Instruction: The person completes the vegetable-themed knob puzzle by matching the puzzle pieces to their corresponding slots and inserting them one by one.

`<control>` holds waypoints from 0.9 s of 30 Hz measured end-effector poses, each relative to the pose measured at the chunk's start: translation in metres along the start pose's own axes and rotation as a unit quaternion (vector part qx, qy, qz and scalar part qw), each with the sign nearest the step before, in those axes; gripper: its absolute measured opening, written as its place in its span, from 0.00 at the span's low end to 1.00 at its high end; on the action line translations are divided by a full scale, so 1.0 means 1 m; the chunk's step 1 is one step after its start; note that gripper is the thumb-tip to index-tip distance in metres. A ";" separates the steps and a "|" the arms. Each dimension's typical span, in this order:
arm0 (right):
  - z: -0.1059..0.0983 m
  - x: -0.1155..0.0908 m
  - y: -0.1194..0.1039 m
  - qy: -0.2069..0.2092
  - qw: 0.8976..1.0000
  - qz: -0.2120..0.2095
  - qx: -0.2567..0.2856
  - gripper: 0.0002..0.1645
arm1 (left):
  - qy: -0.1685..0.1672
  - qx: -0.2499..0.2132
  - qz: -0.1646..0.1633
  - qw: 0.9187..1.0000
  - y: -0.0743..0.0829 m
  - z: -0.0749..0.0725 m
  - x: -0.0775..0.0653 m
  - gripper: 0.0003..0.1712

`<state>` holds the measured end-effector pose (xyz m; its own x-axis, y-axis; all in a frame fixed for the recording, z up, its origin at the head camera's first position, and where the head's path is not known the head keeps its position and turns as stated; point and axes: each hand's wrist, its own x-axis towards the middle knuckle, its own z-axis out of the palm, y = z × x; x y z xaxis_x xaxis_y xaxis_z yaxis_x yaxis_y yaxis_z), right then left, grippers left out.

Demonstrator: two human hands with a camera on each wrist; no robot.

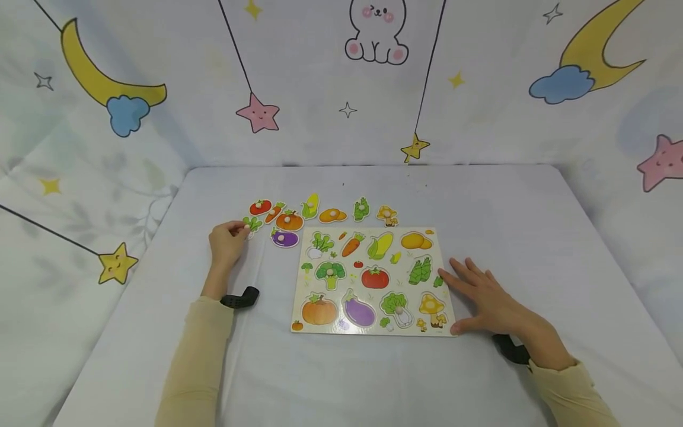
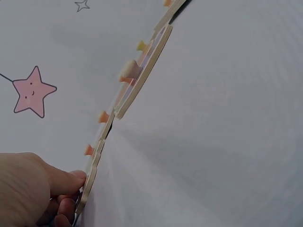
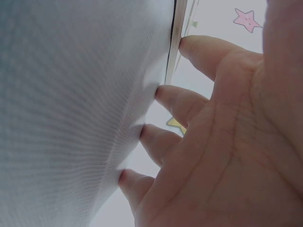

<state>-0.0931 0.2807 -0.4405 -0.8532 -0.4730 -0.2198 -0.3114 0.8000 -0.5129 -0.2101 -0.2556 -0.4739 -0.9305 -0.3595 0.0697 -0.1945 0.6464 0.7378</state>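
My left hand (image 1: 226, 242) pinches the lower end of a white radish puzzle piece (image 1: 253, 223), whose green leaves show past the fingertips. In the left wrist view the thumb lies at the edge of that radish piece (image 2: 89, 182), which is seen edge-on. The flat vegetable puzzle board (image 1: 349, 281) lies to the right of this hand. A broccoli piece (image 1: 331, 271) and a cabbage piece (image 1: 399, 308), both with knobs, sit in it. My right hand (image 1: 485, 302) rests with spread fingers at the board's right edge, a fingertip (image 3: 189, 45) touching its side.
Loose knobbed pieces lie behind the board and left of it: tomato (image 1: 260, 207), carrot (image 1: 274, 212), pumpkin (image 1: 290, 223), eggplant (image 1: 287, 239), corn (image 1: 310, 207), potato (image 1: 331, 215), a green vegetable (image 1: 361, 209) and mushroom (image 1: 387, 213). A printed cloth (image 1: 320, 136) hangs behind the white table (image 1: 373, 379).
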 end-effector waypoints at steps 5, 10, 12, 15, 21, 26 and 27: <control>0.001 0.000 -0.001 0.001 1.000 0.001 0.001 0.68 | 0.010 0.000 0.024 1.000 -0.001 -0.003 -0.003 0.14; 0.002 0.000 0.000 0.004 1.000 -0.003 -0.003 0.68 | 0.010 -0.018 0.045 0.999 0.003 -0.006 -0.006 0.14; 0.002 0.001 0.001 0.004 1.000 -0.001 -0.007 0.68 | 0.005 -0.027 0.062 0.998 0.010 -0.005 -0.007 0.13; 0.002 0.000 0.002 0.005 1.000 -0.002 -0.006 0.69 | -0.009 -0.032 0.105 0.994 0.026 -0.001 -0.013 0.12; 0.001 -0.001 0.001 0.008 1.000 -0.003 -0.004 0.68 | -0.053 -0.027 0.196 0.979 0.061 0.021 -0.035 0.09; 0.001 -0.001 0.001 0.015 1.000 -0.016 -0.003 0.67 | -0.104 -0.028 0.213 0.971 0.079 0.041 -0.055 0.08; 0.001 -0.001 0.001 0.015 1.000 -0.016 -0.005 0.67 | -0.110 -0.028 0.214 0.970 0.082 0.044 -0.058 0.07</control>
<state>-0.0922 0.2817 -0.4415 -0.8546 -0.4877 -0.1781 -0.3432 0.7880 -0.5112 -0.1856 -0.1521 -0.4473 -0.9675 0.0904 0.2363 0.2352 0.6655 0.7084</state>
